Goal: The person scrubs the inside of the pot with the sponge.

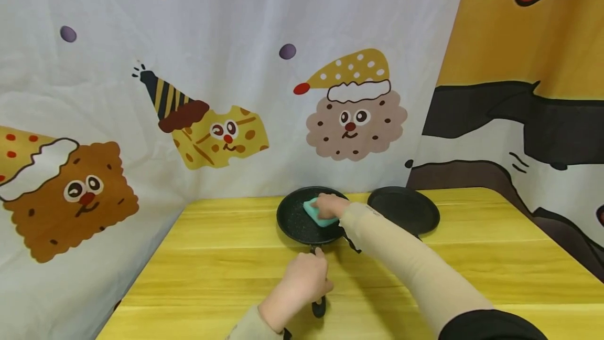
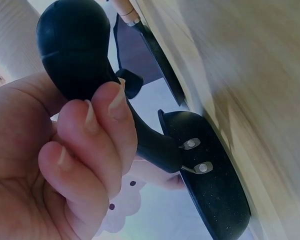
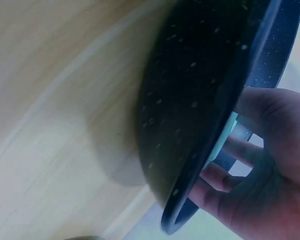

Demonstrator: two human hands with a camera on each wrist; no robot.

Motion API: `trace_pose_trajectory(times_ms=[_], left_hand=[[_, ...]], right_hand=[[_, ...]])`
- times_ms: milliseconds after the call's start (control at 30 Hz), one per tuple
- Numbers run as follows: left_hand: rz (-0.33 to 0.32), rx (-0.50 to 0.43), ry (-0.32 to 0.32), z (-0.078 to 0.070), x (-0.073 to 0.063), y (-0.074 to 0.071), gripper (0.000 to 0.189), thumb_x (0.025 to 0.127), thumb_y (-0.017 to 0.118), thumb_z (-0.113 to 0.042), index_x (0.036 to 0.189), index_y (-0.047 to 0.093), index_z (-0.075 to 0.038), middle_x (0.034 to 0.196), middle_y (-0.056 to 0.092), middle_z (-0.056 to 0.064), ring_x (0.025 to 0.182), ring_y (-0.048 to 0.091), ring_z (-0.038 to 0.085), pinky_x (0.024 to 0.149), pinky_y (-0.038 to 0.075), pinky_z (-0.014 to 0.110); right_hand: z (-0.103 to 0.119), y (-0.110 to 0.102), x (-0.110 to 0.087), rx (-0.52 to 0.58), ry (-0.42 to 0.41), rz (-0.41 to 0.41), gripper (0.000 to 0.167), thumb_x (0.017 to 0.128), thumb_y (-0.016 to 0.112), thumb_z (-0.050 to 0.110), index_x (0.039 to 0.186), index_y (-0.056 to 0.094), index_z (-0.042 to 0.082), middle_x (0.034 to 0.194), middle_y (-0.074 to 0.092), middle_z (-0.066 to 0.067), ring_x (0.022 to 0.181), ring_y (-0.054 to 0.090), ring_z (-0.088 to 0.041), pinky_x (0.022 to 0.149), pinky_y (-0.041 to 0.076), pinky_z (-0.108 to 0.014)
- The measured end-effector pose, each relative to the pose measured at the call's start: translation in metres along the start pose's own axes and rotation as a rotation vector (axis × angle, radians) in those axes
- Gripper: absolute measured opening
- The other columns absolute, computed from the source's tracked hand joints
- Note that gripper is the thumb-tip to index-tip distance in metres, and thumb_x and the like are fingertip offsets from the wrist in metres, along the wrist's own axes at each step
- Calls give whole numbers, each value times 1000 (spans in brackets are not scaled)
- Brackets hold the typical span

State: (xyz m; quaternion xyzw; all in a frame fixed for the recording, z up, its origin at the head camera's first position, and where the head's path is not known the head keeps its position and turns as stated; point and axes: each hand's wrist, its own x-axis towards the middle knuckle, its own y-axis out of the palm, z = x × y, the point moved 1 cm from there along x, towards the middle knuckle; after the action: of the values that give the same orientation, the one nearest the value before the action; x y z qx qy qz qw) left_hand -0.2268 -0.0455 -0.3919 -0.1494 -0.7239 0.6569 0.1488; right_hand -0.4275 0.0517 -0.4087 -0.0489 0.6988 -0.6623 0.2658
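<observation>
A black speckled frying pan is near the far edge of the table. My left hand grips its black handle. In the left wrist view, the fingers curl round this handle, and two rivets join it to the pan wall. Over the pan, my right hand holds a turquoise sponge against its inside. The right wrist view shows the thumb and fingers reaching past the rim, with only a strip of the sponge visible between them.
To the right lies a flat round black pan, partly behind my right forearm. Its wooden handle shows in the left wrist view. The wooden table ends at a white cartoon-printed curtain.
</observation>
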Motion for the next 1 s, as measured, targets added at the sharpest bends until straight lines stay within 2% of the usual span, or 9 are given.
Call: trace_pose_trajectory(times_ms=[133, 367, 500, 600, 833, 1000], left_hand=[[-6, 2, 13, 0, 1, -1, 68, 80, 74, -31, 128, 55, 14, 54, 51, 2, 62, 63, 20, 46, 48, 28], [5, -16, 14, 0, 0, 0, 67, 83, 73, -32, 128, 54, 15, 54, 52, 3, 63, 62, 21, 48, 50, 29], [-13, -22, 22, -2, -2, 0, 67, 82, 73, -31, 127, 55, 15, 54, 51, 2, 59, 59, 20, 46, 48, 29], [-14, -27, 9, -3, -3, 2, 67, 82, 73, -31, 127, 55, 14, 57, 52, 3, 58, 58, 18, 45, 47, 29], [-24, -28, -3, -4, -1, 5, 69, 80, 75, -33, 127, 56, 14, 59, 55, 5, 60, 61, 21, 44, 49, 30], [-7, -61, -5, -4, -2, 2, 69, 81, 74, -33, 129, 54, 13, 54, 50, 2, 58, 61, 21, 46, 49, 31]], right_hand=[[-3, 0, -8, -3, -3, -1, 53, 98, 61, 23, 148, 44, 22, 152, 34, -13, 138, 34, -33, 108, 34, -46], [5, 5, -21, 24, -80, 2, 54, 95, 65, 19, 146, 47, 19, 152, 34, -15, 138, 35, -31, 111, 31, -48], [8, 7, -27, 46, -95, -12, 53, 93, 67, 17, 144, 50, 21, 152, 35, -14, 135, 39, -30, 99, 44, -41], [10, 12, -29, 59, -136, -29, 53, 92, 69, 16, 142, 52, 21, 151, 37, -13, 133, 42, -29, 86, 48, -35], [13, 16, -31, 26, -228, -101, 56, 86, 76, 23, 139, 56, 19, 147, 43, -13, 130, 45, -29, 100, 45, -37], [9, 17, -30, 54, -277, -154, 55, 85, 78, 22, 136, 59, 18, 144, 46, -13, 128, 48, -29, 97, 47, -38]])
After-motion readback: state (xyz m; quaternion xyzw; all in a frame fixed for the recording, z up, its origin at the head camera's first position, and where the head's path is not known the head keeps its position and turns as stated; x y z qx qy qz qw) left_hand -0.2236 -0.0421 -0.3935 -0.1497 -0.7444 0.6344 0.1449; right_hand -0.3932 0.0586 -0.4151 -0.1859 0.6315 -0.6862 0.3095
